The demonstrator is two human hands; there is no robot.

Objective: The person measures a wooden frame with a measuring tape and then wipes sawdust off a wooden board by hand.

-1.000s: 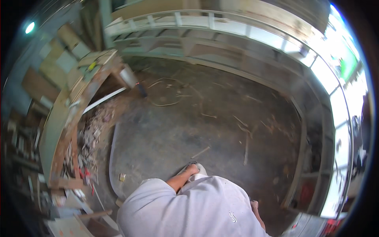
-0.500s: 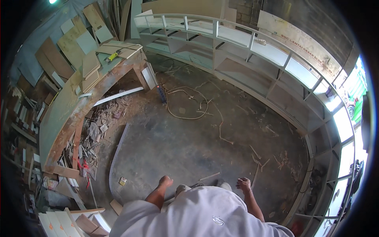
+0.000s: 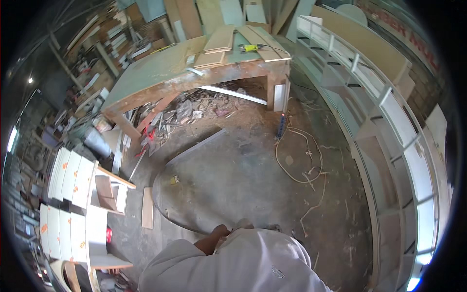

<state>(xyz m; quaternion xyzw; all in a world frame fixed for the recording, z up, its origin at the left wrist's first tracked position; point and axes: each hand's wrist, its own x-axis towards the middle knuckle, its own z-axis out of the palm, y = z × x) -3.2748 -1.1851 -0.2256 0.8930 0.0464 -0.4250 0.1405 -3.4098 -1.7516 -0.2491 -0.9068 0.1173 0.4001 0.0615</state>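
Note:
My left hand (image 3: 220, 231) is low at the front of my body, against my pale clothing (image 3: 228, 260); its fingers are too small and partly hidden to tell whether they hold anything. My right hand is out of sight behind my body. On the floor beyond me lie a long curved strip (image 3: 194, 146), a small pale yellow object (image 3: 174, 180) and a flat board (image 3: 148, 207).
A worn wooden workbench (image 3: 160, 68) with boards and a yellow tool (image 3: 250, 47) stands ahead, debris (image 3: 185, 112) beneath. A long curved shelving frame (image 3: 369, 146) lines the right. White panels (image 3: 68, 228) stand left. A looped cable (image 3: 287, 173) and power strip (image 3: 281, 125) lie on the floor.
My view has turned left, bringing the bench to the middle and the white panels fully in. My left hand has drawn in to my body; my right hand has left sight.

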